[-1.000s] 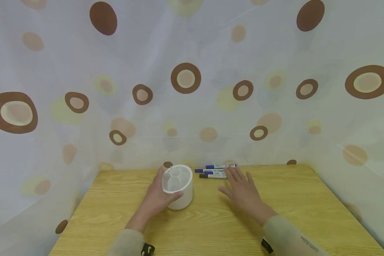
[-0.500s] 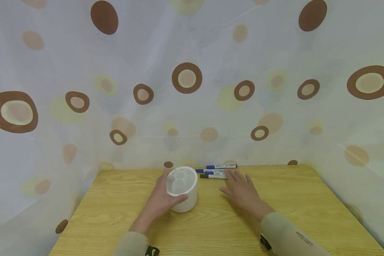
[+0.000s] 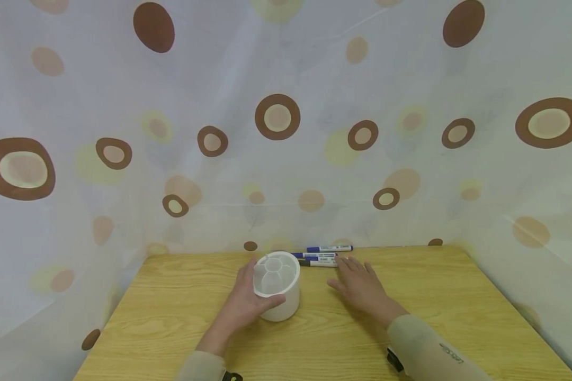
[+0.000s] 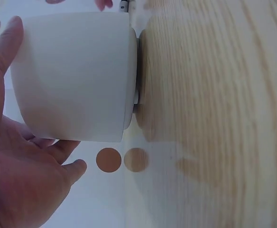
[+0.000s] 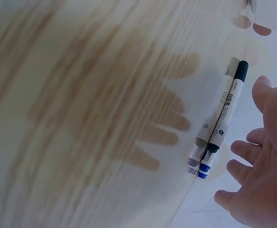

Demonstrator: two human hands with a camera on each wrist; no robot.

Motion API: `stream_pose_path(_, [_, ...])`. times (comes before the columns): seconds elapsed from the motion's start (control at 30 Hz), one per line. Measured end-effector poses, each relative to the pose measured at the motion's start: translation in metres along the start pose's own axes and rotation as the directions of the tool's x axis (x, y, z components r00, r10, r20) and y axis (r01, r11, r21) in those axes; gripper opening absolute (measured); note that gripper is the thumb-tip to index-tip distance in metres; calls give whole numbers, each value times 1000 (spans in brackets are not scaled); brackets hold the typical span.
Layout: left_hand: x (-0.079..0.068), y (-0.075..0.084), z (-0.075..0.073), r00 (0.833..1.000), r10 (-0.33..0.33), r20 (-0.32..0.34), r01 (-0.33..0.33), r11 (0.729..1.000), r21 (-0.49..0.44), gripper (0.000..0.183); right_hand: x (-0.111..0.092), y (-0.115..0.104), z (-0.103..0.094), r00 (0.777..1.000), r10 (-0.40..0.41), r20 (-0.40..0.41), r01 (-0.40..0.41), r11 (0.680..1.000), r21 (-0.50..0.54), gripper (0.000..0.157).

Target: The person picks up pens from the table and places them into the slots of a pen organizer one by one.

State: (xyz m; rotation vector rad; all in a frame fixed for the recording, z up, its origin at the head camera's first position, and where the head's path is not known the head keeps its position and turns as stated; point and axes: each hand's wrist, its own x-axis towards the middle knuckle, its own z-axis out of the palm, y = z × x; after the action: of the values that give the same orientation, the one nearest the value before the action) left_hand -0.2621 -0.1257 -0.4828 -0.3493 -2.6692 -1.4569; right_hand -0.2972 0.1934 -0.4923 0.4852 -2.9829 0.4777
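My left hand (image 3: 248, 299) grips a white round pen holder (image 3: 286, 304) by its near left side, thumb across the front and fingers around the back. Its top shows several divided compartments around a central ring. In the left wrist view the holder's smooth wall (image 4: 77, 76) stands upright close over the table, the hand (image 4: 24, 175) curved about it. To the right, my right hand (image 3: 362, 286) hovers with fingers spread beside several whiteboard markers, holding nothing. Nearest it lies a black-capped marker (image 3: 321, 263); a blue-capped marker (image 3: 331, 248) lies farthest back. The right wrist view shows the black-capped marker (image 5: 228, 109) close by the fingers.
The wood-grain table (image 3: 171, 312) meets a pale curtain (image 3: 229, 69) with brown and yellow dots along its back edge. The curtain also encloses the left and right sides. The markers lie against that back edge, right behind the holder.
The left hand has moved the pen holder right and slightly toward me, so it now overlaps the marker caps in the head view. The right hand has barely shifted.
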Motion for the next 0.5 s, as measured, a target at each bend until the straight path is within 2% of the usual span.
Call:
stream_pose_path(0.33, [0, -2, 4, 1000, -5, 29, 6, 999, -34, 126, 4, 3, 3, 1000, 6, 21, -6, 1000, -14, 66])
stream_pose_path(0.5, [-1, -3, 6, 1000, -5, 30, 6, 998, -57, 126, 6, 5, 5, 1000, -23, -9, 23, 1000, -18, 64])
